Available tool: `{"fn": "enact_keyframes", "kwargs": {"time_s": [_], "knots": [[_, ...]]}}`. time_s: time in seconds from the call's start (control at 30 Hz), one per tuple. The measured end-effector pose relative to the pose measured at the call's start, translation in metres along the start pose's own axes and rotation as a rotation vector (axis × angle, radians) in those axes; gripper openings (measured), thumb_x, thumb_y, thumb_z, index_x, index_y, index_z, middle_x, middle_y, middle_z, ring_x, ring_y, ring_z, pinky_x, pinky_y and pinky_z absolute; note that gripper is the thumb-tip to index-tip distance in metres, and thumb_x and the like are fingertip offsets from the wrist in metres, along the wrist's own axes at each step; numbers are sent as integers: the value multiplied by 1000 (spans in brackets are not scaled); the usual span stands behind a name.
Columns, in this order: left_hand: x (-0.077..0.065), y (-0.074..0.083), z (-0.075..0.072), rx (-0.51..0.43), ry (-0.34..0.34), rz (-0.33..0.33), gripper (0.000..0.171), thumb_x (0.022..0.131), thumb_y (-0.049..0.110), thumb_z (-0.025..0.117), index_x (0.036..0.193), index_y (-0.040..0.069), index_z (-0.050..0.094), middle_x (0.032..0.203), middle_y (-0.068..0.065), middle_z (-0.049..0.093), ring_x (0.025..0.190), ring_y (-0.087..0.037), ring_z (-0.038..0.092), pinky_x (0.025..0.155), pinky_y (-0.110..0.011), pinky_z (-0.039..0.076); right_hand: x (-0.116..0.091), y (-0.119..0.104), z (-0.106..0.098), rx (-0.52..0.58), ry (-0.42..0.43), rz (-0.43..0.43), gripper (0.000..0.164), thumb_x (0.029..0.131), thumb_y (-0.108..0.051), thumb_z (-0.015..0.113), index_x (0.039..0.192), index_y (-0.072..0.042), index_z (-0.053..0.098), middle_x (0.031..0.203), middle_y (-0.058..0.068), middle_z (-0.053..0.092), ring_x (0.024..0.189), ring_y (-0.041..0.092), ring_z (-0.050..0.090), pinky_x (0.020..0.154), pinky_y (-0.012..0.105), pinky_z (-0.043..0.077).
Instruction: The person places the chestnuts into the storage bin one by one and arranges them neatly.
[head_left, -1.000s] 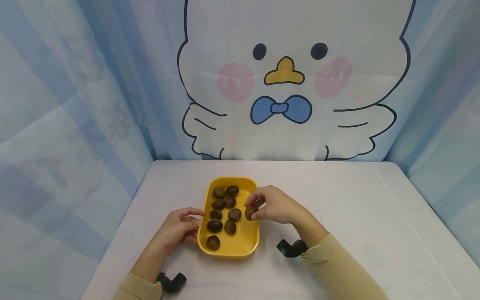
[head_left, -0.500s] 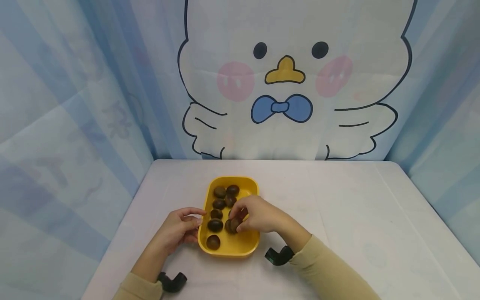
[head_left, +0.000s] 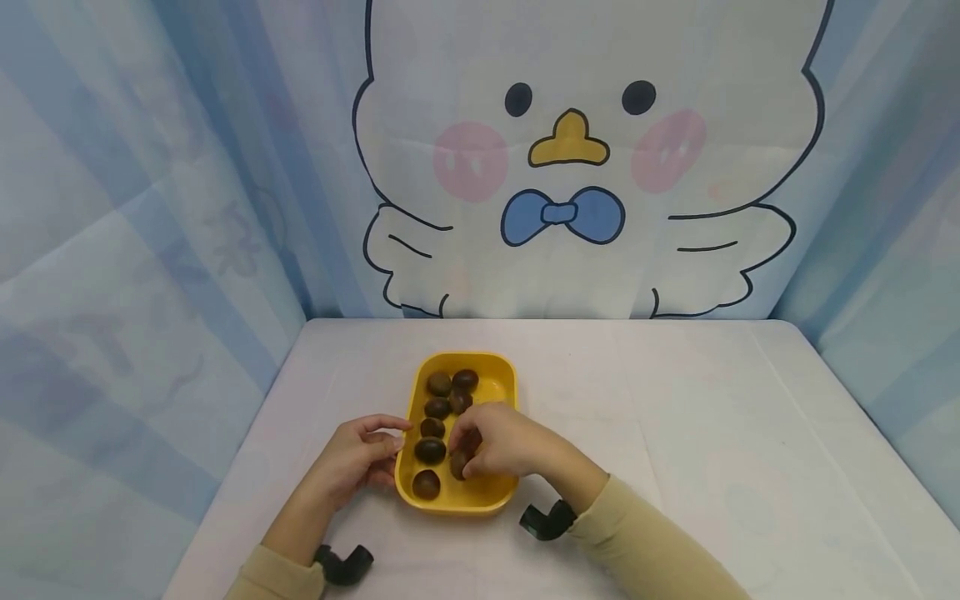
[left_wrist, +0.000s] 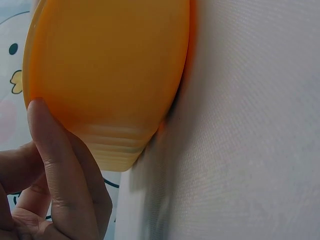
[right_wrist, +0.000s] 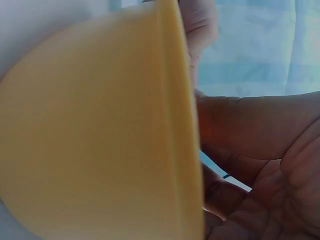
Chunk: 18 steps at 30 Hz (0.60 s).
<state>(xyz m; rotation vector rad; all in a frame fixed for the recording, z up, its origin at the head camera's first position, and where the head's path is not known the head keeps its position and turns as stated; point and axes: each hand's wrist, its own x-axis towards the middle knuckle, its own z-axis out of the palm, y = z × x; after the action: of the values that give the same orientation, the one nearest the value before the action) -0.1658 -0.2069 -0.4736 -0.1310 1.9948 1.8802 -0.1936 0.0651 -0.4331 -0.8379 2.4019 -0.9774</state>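
A yellow tray (head_left: pixel 491 500) holds several dark brown chestnuts (head_left: pixel 430 451), most of them along its left and far parts. My right hand (head_left: pixel 504 440) reaches over the tray's right side, its thumb and fingers around a chestnut (head_left: pixel 458 464) near the middle. The hand covers the chestnuts beneath it. In the right wrist view the tray's wall (right_wrist: pixel 100 130) hides the fingertips of the right hand (right_wrist: pixel 265 165). My left hand (head_left: pixel 358 457) touches the tray's left side with loosely extended fingers; in the left wrist view a fingertip (left_wrist: pixel 37 112) rests against the tray's rim.
The tray stands on a white-covered table (head_left: pixel 675 433). Behind it hangs a curtain (head_left: pixel 570 275) printed with a cartoon bird, and blue cloth flanks both sides. Each wrist carries a black camera mount (head_left: pixel 345 565).
My right hand has carried a chestnut from the tray's right edge leftward and nearer me, to the middle chestnuts. The left hand and the tray have stayed still.
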Motion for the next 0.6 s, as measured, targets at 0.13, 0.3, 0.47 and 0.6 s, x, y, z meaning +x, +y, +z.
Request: {"fn": "enact_keyframes", "kwargs": {"time_s": [0.13,0.3,0.47,0.6], "knots": [[0,1,2,8,6,-4,39,104,8,67,141,-2,63,93,-6,79,68,-15,72,61,-29,65,0,0,6,-43,-9,9,26,83,-4,91,98,-20,77,91,-10,69,82,8,61,74,21,57],[0,1,2,12,10,-4,39,104,9,68,141,-2,63,93,-6,79,68,-15,72,61,-29,65,2,-2,13,-104,-29,9,27,82,-4,91,97,-21,76,88,-12,68,79,6,60,71,20,55],[0,-1,1,-2,3,5,39,103,8,68,140,-4,62,94,-5,79,67,-13,72,60,-29,65,3,-3,20,-225,-45,-12,27,80,-8,92,94,-24,76,91,-15,67,84,4,57,78,20,53],[0,-1,2,-10,-8,16,40,103,7,68,141,-5,61,94,-3,79,67,-12,72,60,-29,65,3,-3,22,-267,-50,-26,27,79,-10,93,93,-26,76,92,-15,67,86,4,56,82,20,52]]}}
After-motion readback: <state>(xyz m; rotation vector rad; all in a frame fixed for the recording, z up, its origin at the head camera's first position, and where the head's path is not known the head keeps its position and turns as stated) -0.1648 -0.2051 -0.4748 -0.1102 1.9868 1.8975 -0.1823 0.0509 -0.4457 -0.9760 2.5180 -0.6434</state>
